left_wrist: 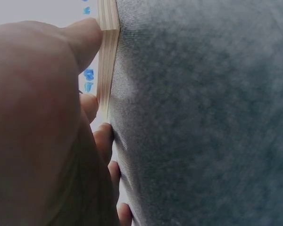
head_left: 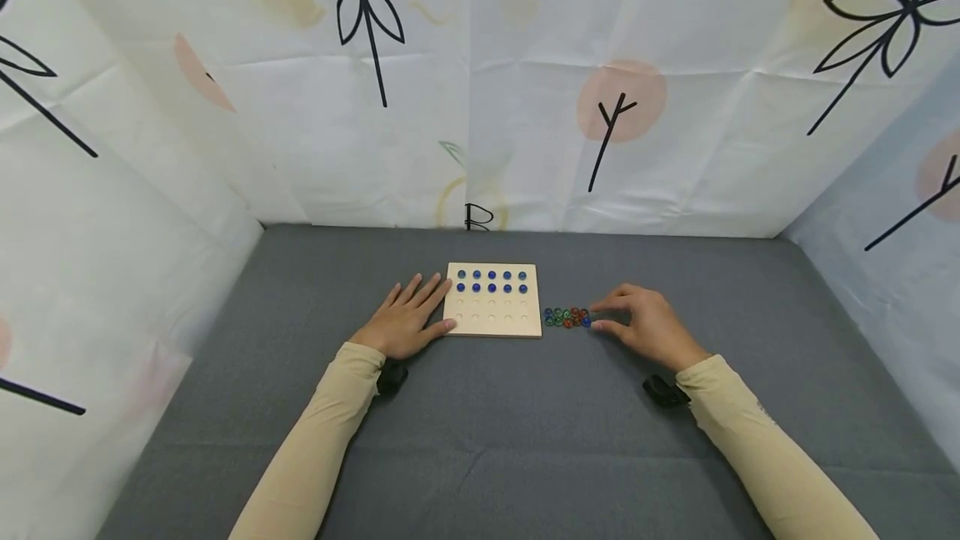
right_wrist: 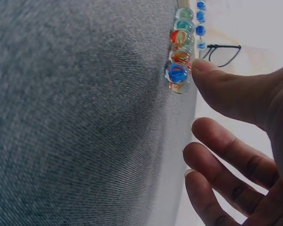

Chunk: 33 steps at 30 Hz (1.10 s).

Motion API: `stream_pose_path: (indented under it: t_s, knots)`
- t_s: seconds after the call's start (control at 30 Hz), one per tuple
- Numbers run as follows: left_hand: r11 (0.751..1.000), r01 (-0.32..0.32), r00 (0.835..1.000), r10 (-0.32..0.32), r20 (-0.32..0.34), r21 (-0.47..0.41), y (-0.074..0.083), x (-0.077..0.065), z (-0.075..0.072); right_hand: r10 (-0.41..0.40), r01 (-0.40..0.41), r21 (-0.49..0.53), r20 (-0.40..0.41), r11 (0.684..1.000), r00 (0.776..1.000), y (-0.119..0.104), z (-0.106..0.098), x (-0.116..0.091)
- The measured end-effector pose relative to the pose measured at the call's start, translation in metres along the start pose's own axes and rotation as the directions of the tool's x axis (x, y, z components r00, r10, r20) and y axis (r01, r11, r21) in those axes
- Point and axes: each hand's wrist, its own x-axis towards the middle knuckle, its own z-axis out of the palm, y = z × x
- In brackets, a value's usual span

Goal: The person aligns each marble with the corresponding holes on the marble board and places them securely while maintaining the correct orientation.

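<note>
A pale wooden board (head_left: 492, 319) with rows of round hollows lies on the grey cloth, with blue marbles (head_left: 492, 282) in its two far rows. The nearer hollows hold nothing. My left hand (head_left: 401, 327) lies with fingers spread at the board's left side, the thumb and a fingertip touching its edge. Right of the board sits a cluster of loose marbles (head_left: 567, 317), green, red and blue. Beside its right end is my right hand (head_left: 648, 323), thumb and forefinger apart. In the right wrist view the thumb (right_wrist: 226, 92) is close to a blue marble (right_wrist: 177, 73); contact is unclear.
Grey cloth (head_left: 480, 457) covers the table around the board. A white fabric backdrop (head_left: 525, 132) with printed flowers stands behind and along both sides. Dark wrist devices (head_left: 665, 392) sit at both sleeves.
</note>
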Motion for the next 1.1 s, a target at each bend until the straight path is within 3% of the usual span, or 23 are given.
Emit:
stream_pose_path:
  t_s: [0.53,0.83,1.1]
  knots:
    - [0.999,0.000,1.000,0.000,0.008,-0.041,-0.006,0.004,0.007,-0.002,0.001,0.028,0.047,1.000,0.999,0.004,0.001,0.004]
    - [0.998,-0.008,1.000,0.008,0.004,-0.064,-0.007,0.003,0.005,0.095,-0.105,0.143,0.070,0.984,0.993,0.009,0.005,0.002]
    - [0.997,-0.008,1.000,0.008,0.004,-0.072,-0.007,0.002,0.006,0.127,-0.143,0.155,0.104,0.978,0.986,0.013,0.007,0.001]
